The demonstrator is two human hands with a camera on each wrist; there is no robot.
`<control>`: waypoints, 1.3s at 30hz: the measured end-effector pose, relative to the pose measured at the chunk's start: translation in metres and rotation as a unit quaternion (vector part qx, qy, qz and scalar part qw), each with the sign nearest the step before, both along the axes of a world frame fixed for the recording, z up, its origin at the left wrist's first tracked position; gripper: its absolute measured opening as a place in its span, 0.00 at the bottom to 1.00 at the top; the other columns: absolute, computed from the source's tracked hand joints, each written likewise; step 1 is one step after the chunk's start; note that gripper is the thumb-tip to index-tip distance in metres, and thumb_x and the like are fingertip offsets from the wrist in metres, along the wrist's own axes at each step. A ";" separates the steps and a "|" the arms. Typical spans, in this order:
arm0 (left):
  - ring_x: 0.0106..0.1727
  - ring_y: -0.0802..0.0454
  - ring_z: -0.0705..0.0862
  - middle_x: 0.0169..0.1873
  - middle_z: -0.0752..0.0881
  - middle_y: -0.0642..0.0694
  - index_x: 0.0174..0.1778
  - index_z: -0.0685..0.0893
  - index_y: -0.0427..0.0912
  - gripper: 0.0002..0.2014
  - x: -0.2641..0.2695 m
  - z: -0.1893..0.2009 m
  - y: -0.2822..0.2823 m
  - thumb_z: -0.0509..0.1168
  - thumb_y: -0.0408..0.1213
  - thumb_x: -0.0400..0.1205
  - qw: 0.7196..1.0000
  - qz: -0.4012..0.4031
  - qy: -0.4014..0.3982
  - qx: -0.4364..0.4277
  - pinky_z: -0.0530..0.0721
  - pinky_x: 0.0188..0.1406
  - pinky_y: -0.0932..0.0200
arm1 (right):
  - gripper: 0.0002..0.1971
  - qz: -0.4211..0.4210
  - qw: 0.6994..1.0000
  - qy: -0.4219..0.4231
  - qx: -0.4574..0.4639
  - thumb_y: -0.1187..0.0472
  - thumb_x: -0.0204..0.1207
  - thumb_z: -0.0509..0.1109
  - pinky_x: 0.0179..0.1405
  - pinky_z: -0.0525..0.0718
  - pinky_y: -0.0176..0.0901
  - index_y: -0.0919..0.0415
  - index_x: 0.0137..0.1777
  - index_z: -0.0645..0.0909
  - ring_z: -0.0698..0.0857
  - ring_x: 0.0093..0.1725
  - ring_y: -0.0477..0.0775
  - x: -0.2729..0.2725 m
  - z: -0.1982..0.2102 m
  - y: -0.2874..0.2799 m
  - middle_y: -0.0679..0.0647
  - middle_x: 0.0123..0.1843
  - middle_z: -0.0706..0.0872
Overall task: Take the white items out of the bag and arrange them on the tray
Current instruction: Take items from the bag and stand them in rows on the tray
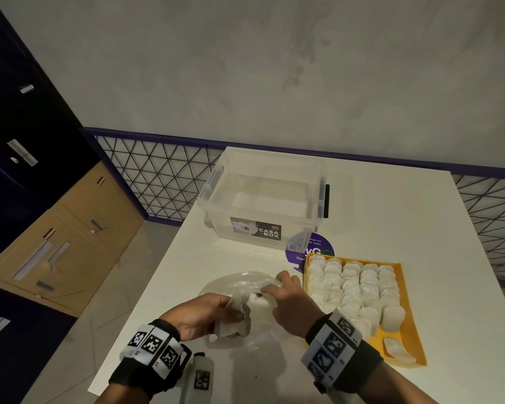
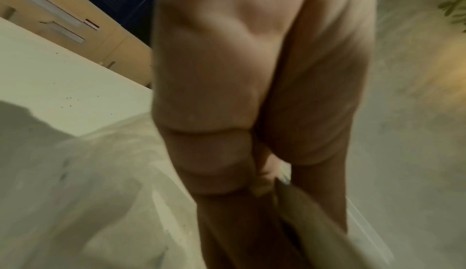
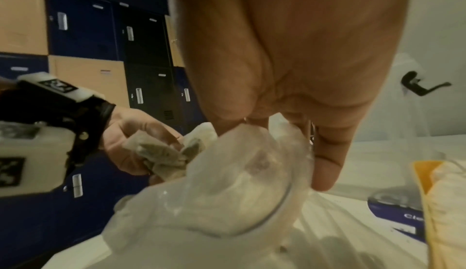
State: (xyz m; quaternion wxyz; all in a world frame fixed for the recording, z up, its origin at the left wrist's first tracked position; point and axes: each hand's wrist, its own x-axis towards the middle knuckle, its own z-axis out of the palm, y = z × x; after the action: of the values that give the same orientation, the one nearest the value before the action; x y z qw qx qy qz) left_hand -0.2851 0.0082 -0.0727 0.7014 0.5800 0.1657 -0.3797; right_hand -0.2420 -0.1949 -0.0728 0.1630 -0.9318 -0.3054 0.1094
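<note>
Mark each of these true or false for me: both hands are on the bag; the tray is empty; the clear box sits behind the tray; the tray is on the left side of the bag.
1. Both hands are on the bag. True: the left hand and right hand both grip the clear plastic bag.
2. The tray is empty. False: the orange tray holds rows of white items.
3. The clear box sits behind the tray. True: the clear box stands farther back on the table.
4. The tray is left of the bag. False: it lies to the right.
</note>
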 end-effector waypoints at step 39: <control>0.41 0.55 0.89 0.46 0.90 0.44 0.61 0.83 0.34 0.13 0.028 0.048 -0.068 0.62 0.26 0.81 0.996 -0.038 -0.058 -0.057 0.84 0.34 0.66 | 0.08 -0.138 0.929 0.114 0.324 0.64 0.74 0.72 0.36 0.74 0.21 0.48 0.41 0.82 0.76 0.33 0.37 0.034 0.096 -0.079 0.46 0.36 0.82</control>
State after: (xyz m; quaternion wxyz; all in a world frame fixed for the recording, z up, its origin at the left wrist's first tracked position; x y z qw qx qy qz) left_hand -0.2567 -0.0603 -0.0244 0.7268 0.5659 0.0808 -0.3809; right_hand -0.2081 -0.2742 0.0233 0.5037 -0.8422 -0.1719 0.0868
